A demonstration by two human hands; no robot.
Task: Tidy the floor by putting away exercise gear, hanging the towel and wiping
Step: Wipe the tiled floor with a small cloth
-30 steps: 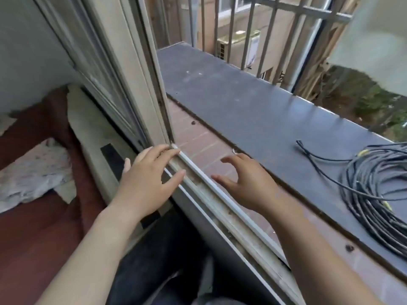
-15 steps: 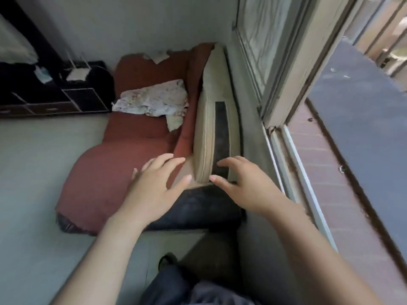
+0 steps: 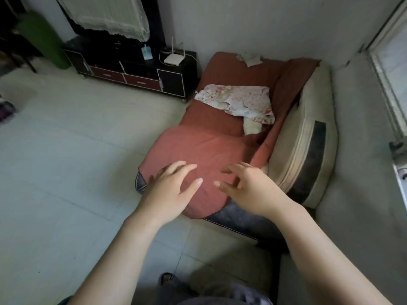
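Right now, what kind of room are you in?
Probably a room in someone's home: a red mattress lies on the tiled floor, and a low black cabinet holds a white router.

No legible text, brand, number or sign. Blue-white packet [image 3: 146, 52] on cabinet [image 3: 171, 82]: print too small to read. Router [image 3: 173, 59] beside it: markings not discernible.

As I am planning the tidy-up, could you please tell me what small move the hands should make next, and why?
Probably reach forward for the crumpled floral cloth: the left hand and right hand are open and empty above the red fabric bed cover on which it lies loose.
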